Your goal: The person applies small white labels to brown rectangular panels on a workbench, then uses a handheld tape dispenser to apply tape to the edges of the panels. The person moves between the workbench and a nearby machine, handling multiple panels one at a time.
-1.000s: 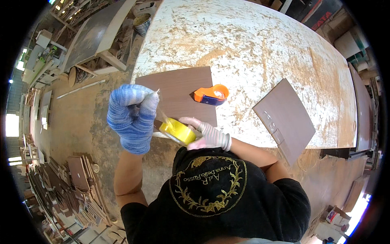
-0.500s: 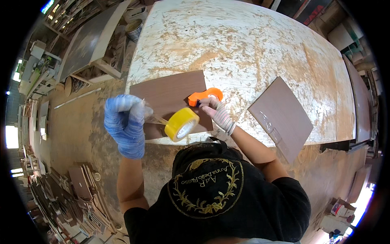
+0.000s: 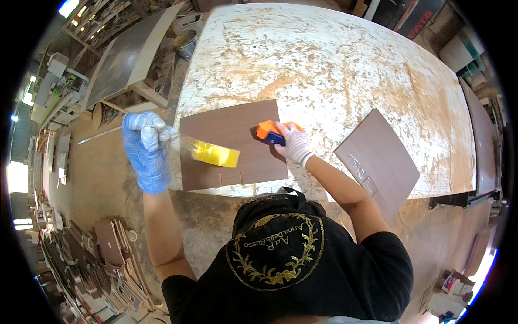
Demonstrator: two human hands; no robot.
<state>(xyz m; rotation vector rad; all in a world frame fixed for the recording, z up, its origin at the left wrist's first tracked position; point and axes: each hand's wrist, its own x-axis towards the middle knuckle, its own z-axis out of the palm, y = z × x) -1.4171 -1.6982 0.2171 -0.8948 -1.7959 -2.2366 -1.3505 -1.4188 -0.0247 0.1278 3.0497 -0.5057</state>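
My left hand [image 3: 145, 154], in a blue knit glove, is pinched shut on the clear free end of a packing tape strip [image 3: 184, 144]. From that strip the yellow tape roll [image 3: 216, 155] hangs in the air, its edge-on face turned up. Below it lies a brown wood-grain board [image 3: 237, 121] with a small notch cut near its front edge. In a striped white glove, my right hand [image 3: 295, 147] grips an orange and dark blue tape dispenser [image 3: 266, 130] over the board's right part.
A second brown board [image 3: 386, 154] with clear tape on it lies askew at the right, overhanging the table edge. The white worktable [image 3: 324, 59] is scuffed. A metal bucket [image 3: 186, 44] and another bench [image 3: 127, 56] stand left; stacked panels [image 3: 110, 243] lean at lower left.
My left hand has moved left and the tape roll has swung left, turning its outer face up. My right hand has closed round the dispenser, whose blue part now shows.
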